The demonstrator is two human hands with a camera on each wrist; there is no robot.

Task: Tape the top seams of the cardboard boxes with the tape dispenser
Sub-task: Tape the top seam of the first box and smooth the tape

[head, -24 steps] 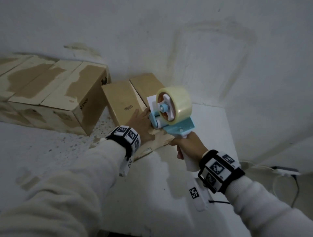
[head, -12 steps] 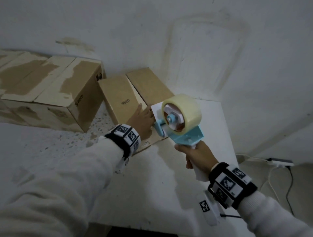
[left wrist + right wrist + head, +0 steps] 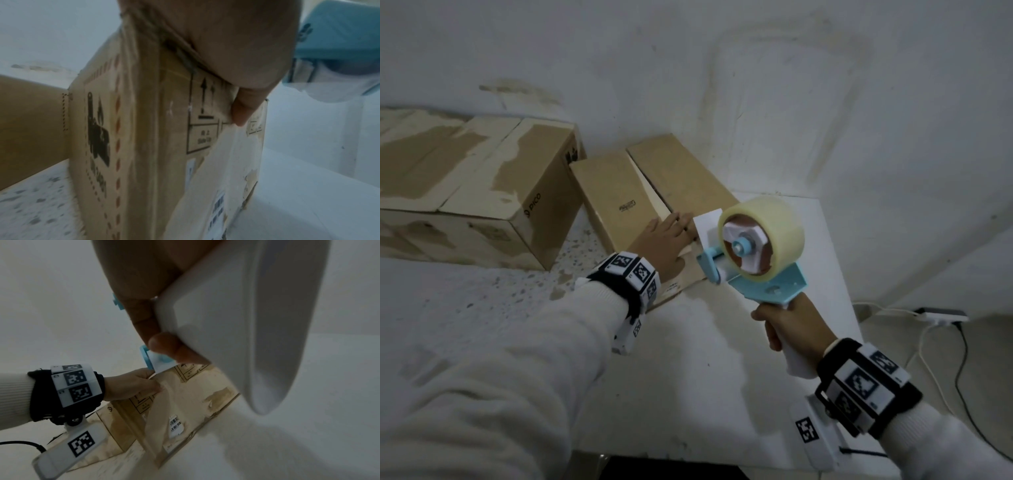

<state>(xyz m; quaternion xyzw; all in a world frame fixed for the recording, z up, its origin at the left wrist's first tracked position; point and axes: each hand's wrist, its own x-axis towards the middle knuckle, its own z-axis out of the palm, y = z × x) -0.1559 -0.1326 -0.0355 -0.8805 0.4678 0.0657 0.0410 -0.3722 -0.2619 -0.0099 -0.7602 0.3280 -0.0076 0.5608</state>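
Rough white wall (image 3: 774,68) behind, white desk (image 3: 688,377) below, dim light throughout.

Left hand (image 3: 662,241) flat on the near end of the small brown cardboard box (image 3: 619,205), fingers (image 3: 681,219) straight and close together, reaching across the top seam onto the far flap; thumb (image 3: 244,107) bent down over the near edge, pressing a strip of clear tape (image 3: 160,415) hanging down the box's front face. Open gap between the two top flaps running away from the fingertips toward the wall. Printed handling arrows and a barcode label on the front face, just below the thumb.

Right hand (image 3: 792,323) wrapped round the white handle (image 3: 236,321) of the light blue and white tape dispenser (image 3: 753,253), fingers curled tight around it, thumb tip meeting them on the near side. Dispenser held up off the desk, just right of the left fingertips, its front roller close to the box's near corner; whether touching the box, cannot tell. Large roll of clear yellowish tape (image 3: 774,236) seated on the hub, above the right fingers.

Left of the left hand, beside the small box, a larger brown carton with torn whitish patches and a PICO mark (image 3: 493,192), on a speckled surface. Right of the right hand, past the desk edge, a white power strip with cables (image 3: 941,315) on the floor. Black wristbands with square markers on both wrists, pale knit sleeves behind.
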